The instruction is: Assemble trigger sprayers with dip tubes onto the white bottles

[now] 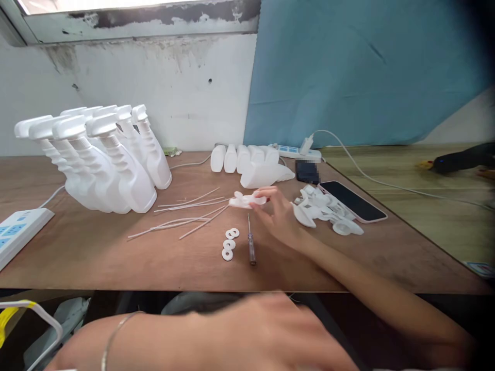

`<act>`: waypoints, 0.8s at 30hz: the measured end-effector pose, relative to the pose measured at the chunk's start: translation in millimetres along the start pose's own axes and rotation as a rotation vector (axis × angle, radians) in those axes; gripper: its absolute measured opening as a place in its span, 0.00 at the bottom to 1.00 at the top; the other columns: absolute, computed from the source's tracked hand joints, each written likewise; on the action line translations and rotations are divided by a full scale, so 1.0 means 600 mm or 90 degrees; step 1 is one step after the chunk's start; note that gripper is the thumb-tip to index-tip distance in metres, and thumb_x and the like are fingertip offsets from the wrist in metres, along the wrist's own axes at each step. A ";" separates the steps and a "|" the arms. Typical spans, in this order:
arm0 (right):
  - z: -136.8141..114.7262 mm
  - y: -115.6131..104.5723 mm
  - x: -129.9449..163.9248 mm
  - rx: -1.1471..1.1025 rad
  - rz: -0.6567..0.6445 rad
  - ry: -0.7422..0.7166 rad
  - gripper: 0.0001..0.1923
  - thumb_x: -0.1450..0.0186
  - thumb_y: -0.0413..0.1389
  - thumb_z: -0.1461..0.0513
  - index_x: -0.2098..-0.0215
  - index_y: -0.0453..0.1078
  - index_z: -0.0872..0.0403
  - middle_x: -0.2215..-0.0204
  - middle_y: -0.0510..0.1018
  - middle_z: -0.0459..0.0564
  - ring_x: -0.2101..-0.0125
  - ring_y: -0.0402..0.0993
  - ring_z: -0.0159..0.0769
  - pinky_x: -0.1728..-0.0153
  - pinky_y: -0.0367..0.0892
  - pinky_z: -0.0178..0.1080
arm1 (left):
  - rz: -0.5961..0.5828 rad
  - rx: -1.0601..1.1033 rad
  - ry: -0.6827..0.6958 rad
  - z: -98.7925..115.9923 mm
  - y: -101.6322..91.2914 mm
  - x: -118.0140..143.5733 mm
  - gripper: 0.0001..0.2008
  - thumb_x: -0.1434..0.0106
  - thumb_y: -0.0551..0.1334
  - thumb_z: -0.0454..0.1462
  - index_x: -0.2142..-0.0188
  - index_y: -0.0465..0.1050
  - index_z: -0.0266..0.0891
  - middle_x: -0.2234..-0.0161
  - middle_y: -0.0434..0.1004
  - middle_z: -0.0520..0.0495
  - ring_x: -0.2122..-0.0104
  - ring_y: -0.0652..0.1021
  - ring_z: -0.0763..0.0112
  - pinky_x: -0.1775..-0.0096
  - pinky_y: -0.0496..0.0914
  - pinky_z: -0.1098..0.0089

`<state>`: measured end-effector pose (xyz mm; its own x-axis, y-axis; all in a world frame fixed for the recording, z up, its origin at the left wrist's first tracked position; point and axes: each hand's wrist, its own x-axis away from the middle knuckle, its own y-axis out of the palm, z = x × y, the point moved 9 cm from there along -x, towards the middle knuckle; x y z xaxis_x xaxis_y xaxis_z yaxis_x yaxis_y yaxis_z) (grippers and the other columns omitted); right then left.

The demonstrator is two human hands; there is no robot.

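At twelve o'clock of the small clear-handled screwdriver point(251, 242), the right hand point(276, 219) pinches a white plastic trigger piece point(246, 200). Left hand point(266, 335), blurred, grip unclear. Risk: sweeping white washer rings point(229, 244) off.

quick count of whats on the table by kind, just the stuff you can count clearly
washers: 3
screwdriver: 1
phone: 1
power strips: 2
right hand holding a white trigger part: 1
left hand: blurred, holds nothing visible
Bottles, tubes and the loose white parts overlap too much to count.
Total counted: 8
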<state>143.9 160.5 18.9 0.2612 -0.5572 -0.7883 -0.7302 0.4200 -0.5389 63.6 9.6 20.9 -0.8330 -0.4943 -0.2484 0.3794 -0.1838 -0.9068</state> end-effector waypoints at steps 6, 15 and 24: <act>-0.052 0.082 0.004 -0.133 -0.037 -0.008 0.12 0.33 0.51 0.54 0.57 0.57 0.53 0.64 0.70 0.50 0.66 0.69 0.37 0.65 0.66 0.38 | 0.110 -0.103 -0.199 -0.194 -0.041 0.030 0.06 0.38 0.55 0.35 0.65 0.70 0.38 0.67 0.70 0.45 0.65 0.71 0.64 0.63 0.68 0.64; -0.062 0.106 0.029 -0.170 -0.108 -0.017 0.13 0.35 0.52 0.55 0.58 0.59 0.53 0.65 0.71 0.50 0.65 0.70 0.37 0.65 0.67 0.38 | 0.203 -0.082 -0.288 -0.247 0.024 0.032 0.05 0.41 0.61 0.36 0.65 0.72 0.38 0.61 0.70 0.44 0.61 0.71 0.63 0.60 0.68 0.65; -0.069 0.113 0.035 -0.232 -0.129 -0.009 0.12 0.35 0.53 0.56 0.57 0.59 0.53 0.64 0.73 0.49 0.64 0.72 0.36 0.64 0.68 0.38 | 0.483 -0.008 -0.180 -0.212 -0.053 0.084 0.03 0.38 0.58 0.32 0.65 0.69 0.38 0.69 0.72 0.48 0.69 0.73 0.73 0.65 0.68 0.73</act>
<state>73.9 147.8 -22.2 0.4294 -0.5909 -0.6830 -0.8385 0.0202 -0.5446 -41.7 98.8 -6.0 -0.2166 -0.6769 -0.7035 0.7942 0.2969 -0.5302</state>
